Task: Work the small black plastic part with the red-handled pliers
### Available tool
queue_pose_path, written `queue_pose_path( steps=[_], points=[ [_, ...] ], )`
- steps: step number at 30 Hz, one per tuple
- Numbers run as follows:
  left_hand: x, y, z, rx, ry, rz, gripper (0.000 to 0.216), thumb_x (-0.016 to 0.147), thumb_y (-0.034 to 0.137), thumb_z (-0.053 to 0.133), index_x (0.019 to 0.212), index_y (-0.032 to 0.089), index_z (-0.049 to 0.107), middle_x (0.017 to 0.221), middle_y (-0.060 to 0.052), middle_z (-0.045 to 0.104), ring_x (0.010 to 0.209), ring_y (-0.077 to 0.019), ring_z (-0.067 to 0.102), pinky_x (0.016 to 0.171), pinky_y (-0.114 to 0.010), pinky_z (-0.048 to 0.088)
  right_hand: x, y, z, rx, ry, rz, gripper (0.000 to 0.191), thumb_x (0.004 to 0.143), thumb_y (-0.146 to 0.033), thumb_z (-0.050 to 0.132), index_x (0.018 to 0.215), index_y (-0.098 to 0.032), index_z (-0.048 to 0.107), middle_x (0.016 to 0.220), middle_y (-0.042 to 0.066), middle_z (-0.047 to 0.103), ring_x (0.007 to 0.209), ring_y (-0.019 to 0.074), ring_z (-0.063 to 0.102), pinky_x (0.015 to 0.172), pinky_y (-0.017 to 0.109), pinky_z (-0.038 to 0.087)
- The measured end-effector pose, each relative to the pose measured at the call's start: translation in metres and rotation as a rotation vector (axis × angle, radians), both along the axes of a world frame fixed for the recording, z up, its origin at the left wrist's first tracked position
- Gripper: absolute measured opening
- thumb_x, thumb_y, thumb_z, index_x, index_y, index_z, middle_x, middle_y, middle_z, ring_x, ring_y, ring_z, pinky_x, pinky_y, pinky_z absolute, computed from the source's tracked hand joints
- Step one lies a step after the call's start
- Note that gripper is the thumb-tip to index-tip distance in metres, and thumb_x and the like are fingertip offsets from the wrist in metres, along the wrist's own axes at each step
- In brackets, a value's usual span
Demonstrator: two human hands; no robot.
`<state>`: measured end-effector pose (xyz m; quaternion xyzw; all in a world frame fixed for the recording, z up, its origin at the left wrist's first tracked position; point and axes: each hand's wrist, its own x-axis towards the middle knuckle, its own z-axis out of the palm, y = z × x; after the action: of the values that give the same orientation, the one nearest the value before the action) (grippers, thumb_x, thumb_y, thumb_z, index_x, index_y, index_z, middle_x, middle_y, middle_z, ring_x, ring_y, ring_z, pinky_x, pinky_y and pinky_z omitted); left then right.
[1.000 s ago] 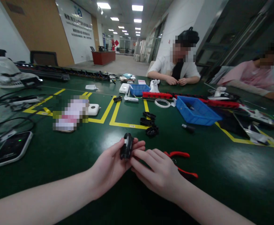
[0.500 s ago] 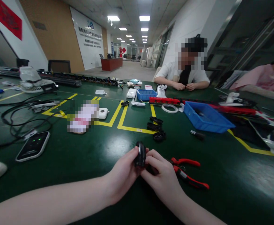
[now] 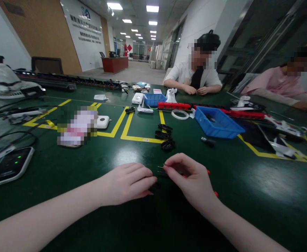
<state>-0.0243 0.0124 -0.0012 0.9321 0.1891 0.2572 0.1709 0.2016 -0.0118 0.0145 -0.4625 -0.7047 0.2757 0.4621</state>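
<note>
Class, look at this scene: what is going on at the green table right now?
A person works at a green table. The right hand pinches thin metal pins at its fingertips. The left hand lies palm down, covering a small black part. Red-handled pliers lie mostly hidden behind the right hand. Three more black parts and a blue bin sit farther back, where two other people sit.

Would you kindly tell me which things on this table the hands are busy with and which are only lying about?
In hand:
- thin metal pins, pinched by the right hand
- small black part, mostly hidden under the left hand

Lying about:
- red-handled pliers, behind the right hand
- three black parts
- blue bin
- roll of tape
- phone
</note>
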Motion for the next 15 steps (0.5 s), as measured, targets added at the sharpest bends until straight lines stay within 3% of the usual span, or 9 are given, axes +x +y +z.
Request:
queue_pose_path(
  steps=[5,11,15],
  points=[
    [0.005,0.005,-0.013,0.114,0.194,-0.021,0.027,0.102,0.022,0.043,0.103,0.018,0.071,0.093,-0.012,0.066,0.081,-0.0221,0.059,0.073,-0.033,0.047,0.008,-0.001,0.019,0.17,-0.228,0.184,0.014,0.086,-0.009,0.057,0.085,-0.02,0.066,0.082,0.002,0.066,0.074,0.0137,0.063,0.066,0.025,0.051],
    [0.008,0.004,-0.015,-0.077,0.164,0.015,0.024,0.096,0.039,0.058,0.101,0.017,0.067,0.097,-0.009,0.061,0.084,-0.0223,0.057,0.071,-0.031,0.046,0.006,-0.001,0.007,0.022,-0.377,0.313,0.018,0.089,-0.008,0.053,0.09,-0.02,0.066,0.094,0.005,0.065,0.083,0.0147,0.064,0.071,0.026,0.052],
    [0.011,-0.004,-0.012,-0.128,0.172,0.03,0.021,0.097,0.031,0.054,0.105,0.016,0.066,0.101,-0.01,0.062,0.088,-0.0229,0.057,0.073,-0.032,0.047,0.003,0.0,-0.002,-0.001,-0.395,0.34,0.02,0.089,-0.006,0.052,0.088,-0.02,0.067,0.092,0.005,0.064,0.084,0.0152,0.064,0.073,0.027,0.052]
  ],
)
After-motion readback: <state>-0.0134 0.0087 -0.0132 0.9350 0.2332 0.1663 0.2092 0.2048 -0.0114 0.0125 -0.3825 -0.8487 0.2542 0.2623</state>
